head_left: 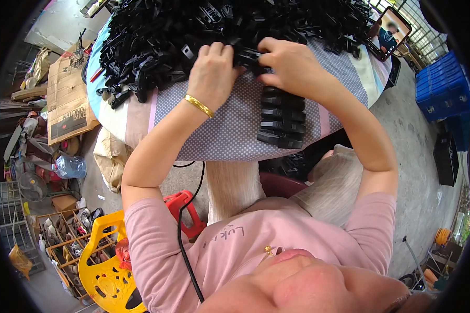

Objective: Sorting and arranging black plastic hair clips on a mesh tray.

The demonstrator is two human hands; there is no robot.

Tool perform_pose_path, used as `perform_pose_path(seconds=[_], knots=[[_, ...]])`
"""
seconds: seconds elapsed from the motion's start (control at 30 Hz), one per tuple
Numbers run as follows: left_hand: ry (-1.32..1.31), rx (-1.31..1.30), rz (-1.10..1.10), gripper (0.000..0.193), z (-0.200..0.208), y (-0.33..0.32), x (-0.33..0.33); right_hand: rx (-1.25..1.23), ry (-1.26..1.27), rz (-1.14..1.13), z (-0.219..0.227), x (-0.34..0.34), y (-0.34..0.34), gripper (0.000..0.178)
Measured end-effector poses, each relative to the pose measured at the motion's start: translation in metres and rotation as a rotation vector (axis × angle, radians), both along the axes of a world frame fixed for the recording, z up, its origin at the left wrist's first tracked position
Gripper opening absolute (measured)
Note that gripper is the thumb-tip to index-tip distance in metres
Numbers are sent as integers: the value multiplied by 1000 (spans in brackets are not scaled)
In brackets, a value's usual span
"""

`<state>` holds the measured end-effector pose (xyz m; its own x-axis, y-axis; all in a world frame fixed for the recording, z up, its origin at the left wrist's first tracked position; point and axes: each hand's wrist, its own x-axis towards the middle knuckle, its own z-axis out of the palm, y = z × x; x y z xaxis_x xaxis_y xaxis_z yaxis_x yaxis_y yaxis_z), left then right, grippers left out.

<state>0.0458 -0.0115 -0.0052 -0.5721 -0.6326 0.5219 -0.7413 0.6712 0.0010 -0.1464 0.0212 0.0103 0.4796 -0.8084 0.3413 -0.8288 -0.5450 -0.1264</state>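
A large heap of small black plastic parts [156, 47] covers the far half of a round table. At its near edge, my left hand [211, 73] has its fingers bent, with the thumb pointing toward my right hand. My right hand [290, 68] curls thumb and fingers around the end of a black plastic part [249, 56], which spans the gap between both hands. My left fingertips close on its other end, partly hidden. Below my right hand, several matching black parts lie side by side in a neat row [282, 122] running toward the table's near edge.
A patterned cloth [209, 133] covers the table. A phone [389, 34] stands at the far right edge. Blue crates [444, 86] are on the right, cardboard [65, 99] on the left. A yellow chair [107, 266] and red stool [185, 211] stand near me; a black cable [181, 229] hangs down.
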Motion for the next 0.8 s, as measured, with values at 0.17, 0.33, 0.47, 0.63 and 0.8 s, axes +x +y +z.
perform_pose_path(seconds=[0.17, 0.33, 0.47, 0.63, 0.8], knots=[[131, 171, -185, 57, -1, 5, -14, -116, -87, -70, -6, -45, 10, 24], [220, 188, -179, 48, -6, -2, -13, -20, -169, -224, -7, -61, 10, 28], [184, 81, -225, 25, -9, -11, -13, -230, -195, -173, -10, -72, 9, 20], [274, -87, -218, 8, -4, -13, -12, -322, -269, -110, 0, -73, 19, 14], [197, -91, -469, 14, -1, 1, -16, 207, -379, -38, 3, -57, 46, 16]])
